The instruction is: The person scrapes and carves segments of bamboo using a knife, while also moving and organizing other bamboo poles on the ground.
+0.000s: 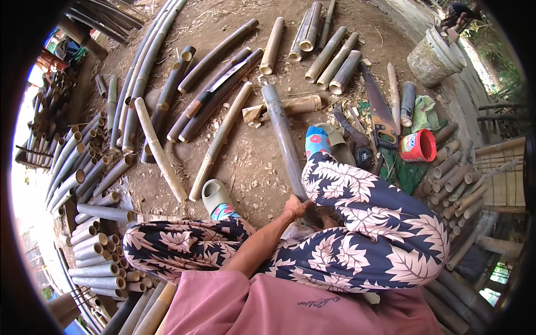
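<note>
Bamboo pole at frame centre, slanting to the lap. Left hand — grip clamped round its lower part; right hand mostly hidden, grip cannot be told. Judged stiff, lightish, smooth; hold near the lower end. Bamboo block obstructs upper centre; saw upper right.

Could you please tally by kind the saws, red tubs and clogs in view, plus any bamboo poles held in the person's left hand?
Bamboo pole in the left hand: 1
Saw: 1
Red tub: 1
Clogs, one on each foot: 2
Total: 5
</note>
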{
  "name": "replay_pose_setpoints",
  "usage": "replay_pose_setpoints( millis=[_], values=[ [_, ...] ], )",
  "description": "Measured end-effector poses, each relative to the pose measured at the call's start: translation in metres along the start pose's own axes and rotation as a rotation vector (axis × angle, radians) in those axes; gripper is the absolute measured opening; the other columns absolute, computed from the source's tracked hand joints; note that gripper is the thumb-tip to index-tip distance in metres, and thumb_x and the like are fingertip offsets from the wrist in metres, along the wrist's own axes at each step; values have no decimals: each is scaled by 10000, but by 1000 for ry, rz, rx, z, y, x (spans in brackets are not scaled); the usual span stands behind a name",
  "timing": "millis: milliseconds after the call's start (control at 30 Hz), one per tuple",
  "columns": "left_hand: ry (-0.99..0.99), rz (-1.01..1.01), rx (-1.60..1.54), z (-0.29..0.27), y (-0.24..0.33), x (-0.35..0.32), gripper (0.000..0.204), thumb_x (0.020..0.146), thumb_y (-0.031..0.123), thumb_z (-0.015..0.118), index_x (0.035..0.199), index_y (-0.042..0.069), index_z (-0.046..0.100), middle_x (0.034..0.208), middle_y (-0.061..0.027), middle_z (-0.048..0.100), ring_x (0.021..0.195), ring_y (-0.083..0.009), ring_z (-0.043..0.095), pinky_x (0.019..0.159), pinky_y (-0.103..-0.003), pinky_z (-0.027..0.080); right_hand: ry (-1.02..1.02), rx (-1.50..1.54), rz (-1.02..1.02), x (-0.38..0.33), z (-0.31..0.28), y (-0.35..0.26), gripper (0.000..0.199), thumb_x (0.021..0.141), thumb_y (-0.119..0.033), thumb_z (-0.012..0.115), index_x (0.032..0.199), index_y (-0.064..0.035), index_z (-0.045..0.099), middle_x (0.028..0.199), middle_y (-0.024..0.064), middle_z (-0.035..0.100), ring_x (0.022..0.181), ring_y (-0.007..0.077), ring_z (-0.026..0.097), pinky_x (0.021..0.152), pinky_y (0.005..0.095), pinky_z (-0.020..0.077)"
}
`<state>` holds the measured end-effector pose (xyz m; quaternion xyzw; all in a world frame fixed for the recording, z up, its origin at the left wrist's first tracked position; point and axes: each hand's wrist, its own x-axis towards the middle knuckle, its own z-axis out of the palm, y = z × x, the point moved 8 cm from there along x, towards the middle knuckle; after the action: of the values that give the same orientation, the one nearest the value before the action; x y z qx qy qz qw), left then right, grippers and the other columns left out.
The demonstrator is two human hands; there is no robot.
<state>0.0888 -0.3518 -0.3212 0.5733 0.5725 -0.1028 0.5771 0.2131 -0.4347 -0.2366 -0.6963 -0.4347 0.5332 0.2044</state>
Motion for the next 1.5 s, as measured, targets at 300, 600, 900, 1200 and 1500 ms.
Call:
replay_pose_setpoints(
  millis=[300, 600, 900, 1200, 1500],
  values=[
    [-338, 80, 296, -33, 5, 24, 598, 745, 530, 728, 1055, 19, 719, 1064, -235, 699, 994, -336, 689, 874, -413, 543, 14, -82, -30, 18, -2, -14, 132, 848, -181, 646, 908, -69, 681, 829, 155, 685, 743, 336, 685, 617, 444, 546],
    [637, 82, 137, -345, 38, 42, 436, 800, 341, 685, 1063, -7, 683, 1083, -242, 681, 1031, -351, 661, 939, -402, 518, 307, -771, -230, 136, -16, -125, 125, 860, -174, 632, 895, -71, 695, 800, 155, 693, 728, 336, 697, 602, 443, 554],
    [911, 40, 615, -515, 55, 72, 622, 817, 281, 678, 1336, 30, 442, 1370, -214, 491, 1266, -394, 487, 1052, -456, 433, 319, -916, -113, 202, 5, -127, 143, 832, -104, 594, 755, -105, 714, 711, 147, 681, 642, 336, 689, 523, 441, 543],
    [512, 166, 365, -527, 77, 109, 423, 709, 295, 665, 1020, 8, 650, 965, -218, 690, 890, -392, 664, 811, -455, 522, 144, -348, -157, 143, -125, -153, 458, 853, -172, 672, 1263, 4, 568, 929, 203, 646, 850, 362, 643, 758, 423, 521],
    [429, 631, 86, -320, 204, 25, 517, 780, 195, 750, 1196, -18, 529, 968, -153, 573, 855, -261, 580, 779, -391, 501, 145, 557, -326, 265, -89, -260, 461, 917, -310, 689, 1253, -10, 592, 957, 100, 690, 851, 175, 640, 793, 340, 526]
  ],
)
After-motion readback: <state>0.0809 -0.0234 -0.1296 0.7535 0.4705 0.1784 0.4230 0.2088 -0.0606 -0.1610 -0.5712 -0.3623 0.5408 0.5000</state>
